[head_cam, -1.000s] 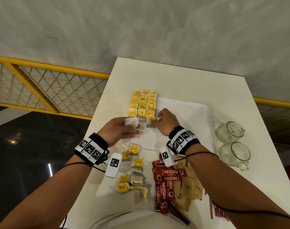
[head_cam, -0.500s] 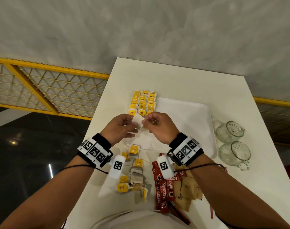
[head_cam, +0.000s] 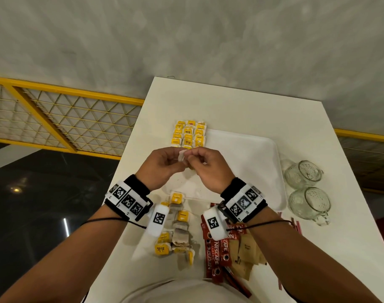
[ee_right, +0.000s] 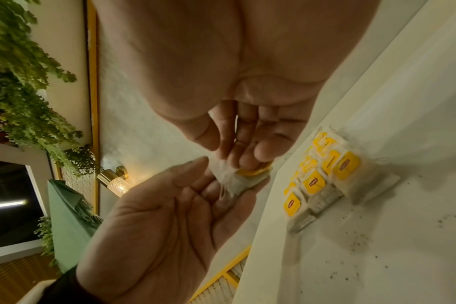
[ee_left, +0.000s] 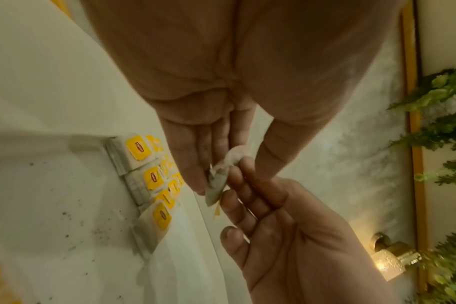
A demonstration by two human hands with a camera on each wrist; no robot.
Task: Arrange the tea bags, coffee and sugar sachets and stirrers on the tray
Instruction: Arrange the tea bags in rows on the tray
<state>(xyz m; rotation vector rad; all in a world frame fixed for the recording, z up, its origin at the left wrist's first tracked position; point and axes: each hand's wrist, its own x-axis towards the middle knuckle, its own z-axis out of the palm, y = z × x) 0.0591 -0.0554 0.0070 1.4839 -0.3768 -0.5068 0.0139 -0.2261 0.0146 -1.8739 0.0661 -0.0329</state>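
Note:
Both hands meet above the left part of the white tray point(head_cam: 252, 154). My left hand point(head_cam: 176, 158) and right hand point(head_cam: 194, 157) pinch one white tea bag point(head_cam: 182, 154) between them. The left wrist view has this tea bag point(ee_left: 219, 181) hanging between thumb and fingers, with the right hand point(ee_left: 247, 185) on it from below. Its yellow tag shows in the right wrist view point(ee_right: 250, 171). Rows of yellow-tagged tea bags point(head_cam: 190, 134) lie at the tray's far left corner. Loose tea bags point(head_cam: 177, 228), red coffee sachets point(head_cam: 215, 252), brown sugar sachets point(head_cam: 245, 252) and red stirrers point(head_cam: 296, 226) lie on the table near me.
Two glass mugs point(head_cam: 304, 189) lie on their sides right of the tray. Dark specks dot the tray floor point(ee_right: 377, 236). The white table point(head_cam: 230, 101) ends at a drop on the left, beside a yellow railing point(head_cam: 66, 119).
My right hand left the row of tea bags on the tray and came to the tea bag in my left hand. Both hands now hold it, slightly higher.

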